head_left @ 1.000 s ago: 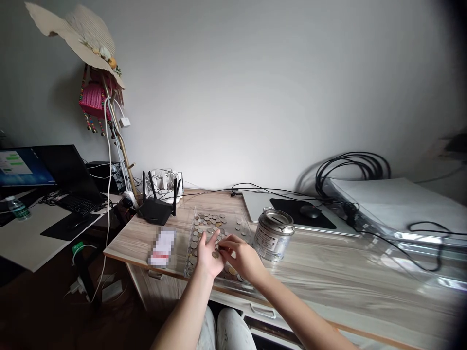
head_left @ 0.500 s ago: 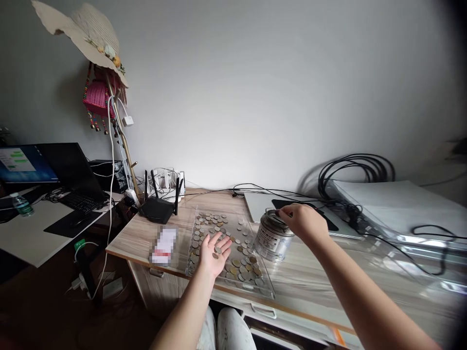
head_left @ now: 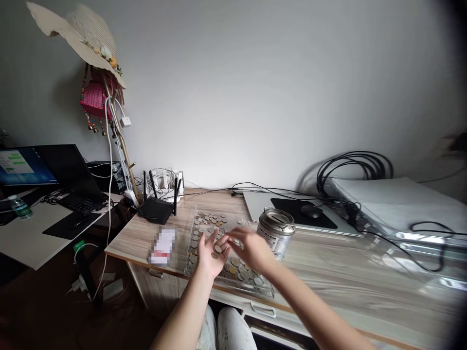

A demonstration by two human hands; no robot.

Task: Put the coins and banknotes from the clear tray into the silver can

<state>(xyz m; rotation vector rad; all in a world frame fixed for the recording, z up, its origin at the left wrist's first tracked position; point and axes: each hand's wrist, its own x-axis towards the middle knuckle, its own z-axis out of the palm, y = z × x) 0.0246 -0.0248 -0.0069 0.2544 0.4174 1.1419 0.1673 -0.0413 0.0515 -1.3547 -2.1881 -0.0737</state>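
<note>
My left hand [head_left: 208, 262] is palm up above a clear plastic tray [head_left: 264, 291], fingers apart, with a few coins [head_left: 218, 249] resting on the palm and finger bases. My right hand [head_left: 255, 250] reaches over from the right, its thumb and fingertips drawn together at the left hand's fingers. Whatever may be between those fingertips cannot be made out. Many loose silver and gold coins [head_left: 233, 271] lie in the tray, partly covered by both hands. Just right of the tray stands a silver tin coin bank [head_left: 277, 228] with a slot in its lid, partly behind my right hand.
A black router [head_left: 156, 210] and a blurred-out flat item [head_left: 163, 246] are to the left on the wooden desk. Behind the tin lie a closed laptop [head_left: 254, 204], a mouse pad [head_left: 292, 213] and a mouse [head_left: 311, 210]. Black cables [head_left: 353, 165] coil at the right.
My right hand has moved left and down from the tin's lid to the fingers of my left hand. The tin's slot and the mouse are now uncovered. The left hand has barely moved.
</note>
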